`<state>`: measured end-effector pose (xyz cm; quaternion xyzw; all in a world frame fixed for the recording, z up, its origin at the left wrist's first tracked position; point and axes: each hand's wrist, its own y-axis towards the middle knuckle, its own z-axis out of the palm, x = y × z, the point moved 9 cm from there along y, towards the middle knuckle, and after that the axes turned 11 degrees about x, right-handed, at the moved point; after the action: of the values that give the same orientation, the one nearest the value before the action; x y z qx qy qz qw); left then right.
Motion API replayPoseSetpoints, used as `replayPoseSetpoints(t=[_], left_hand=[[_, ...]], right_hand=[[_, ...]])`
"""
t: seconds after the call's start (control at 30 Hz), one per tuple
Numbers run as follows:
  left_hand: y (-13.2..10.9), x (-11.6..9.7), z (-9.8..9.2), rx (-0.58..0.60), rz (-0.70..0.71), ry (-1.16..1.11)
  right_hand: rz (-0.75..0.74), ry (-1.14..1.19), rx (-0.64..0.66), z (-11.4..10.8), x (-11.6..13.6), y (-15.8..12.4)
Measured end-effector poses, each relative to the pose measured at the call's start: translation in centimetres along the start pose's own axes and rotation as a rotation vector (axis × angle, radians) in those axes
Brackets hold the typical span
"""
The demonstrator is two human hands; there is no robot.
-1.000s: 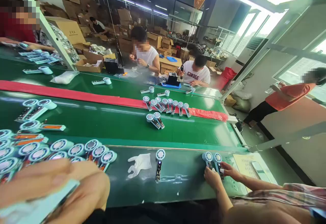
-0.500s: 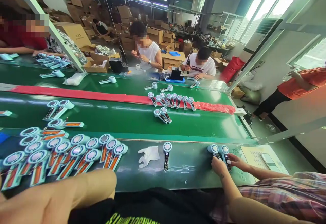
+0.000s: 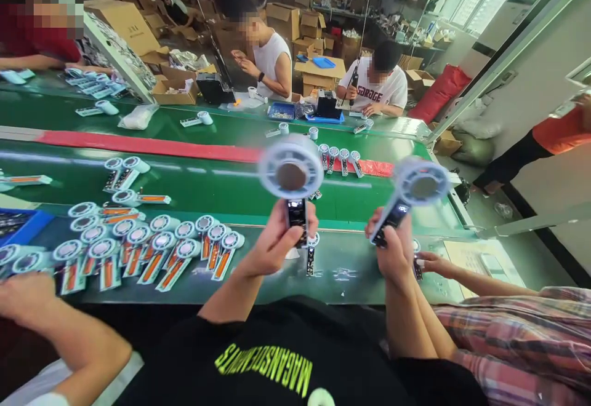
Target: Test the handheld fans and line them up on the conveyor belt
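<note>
My left hand (image 3: 270,246) is wrapped round the handle of a pale blue handheld fan (image 3: 290,175), its round grille towards me. The handle is uncovered and shows a black inside strip. In my right hand (image 3: 394,249) a second handheld fan (image 3: 422,184) leans to the right, small lit digits on its handle. Both are raised above the bench. Below and between them, one more fan (image 3: 311,261) lies on the bench, partly behind my left hand's fan. A scrap of white glove (image 3: 292,253) shows beside my left hand.
Many fans with orange strips (image 3: 173,264) crowd the bench's left side, near a blue tray (image 3: 23,227). A green conveyor (image 3: 207,200) with a red strip (image 3: 184,149) runs behind. Co-workers' arms reach in at left (image 3: 78,332) and right (image 3: 438,266); two people sit opposite.
Both my hands have come into view, each holding up a fan. The view has shifted, and the raised fans hide part of the conveyor. The glove is now mostly covered.
</note>
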<state>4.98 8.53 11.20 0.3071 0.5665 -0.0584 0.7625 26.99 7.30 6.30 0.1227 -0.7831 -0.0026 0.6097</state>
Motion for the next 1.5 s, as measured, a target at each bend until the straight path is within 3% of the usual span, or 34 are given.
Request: replayPoseSetpoints(t=[0.13, 0.27, 0.7, 0.93, 1.5], left_hand=[[1.4, 6.4, 2.1, 0.101, -0.038, -0.284], [1.4, 8.9, 1.9, -0.001, -0.111, -0.381], [1.4, 9.3, 1.6, -0.045, -0.196, -0.305], [1.6, 9.1, 1.5, -0.069, -0.219, -0.310], [1.7, 9.6, 1.9, -0.086, -0.290, -0.312]], right_hand=[[-0.028, 0.275, -0.076, 2.1, -1.7, 3.0], [-0.021, 0.635, -0.062, 3.8, -3.0, 3.9], [0.036, 0.677, -0.021, 6.0, -3.9, 3.9], [0.025, 0.713, -0.001, 6.0, -2.9, 3.7], [0.096, 0.731, -0.022, 5.7, -3.6, 3.6]])
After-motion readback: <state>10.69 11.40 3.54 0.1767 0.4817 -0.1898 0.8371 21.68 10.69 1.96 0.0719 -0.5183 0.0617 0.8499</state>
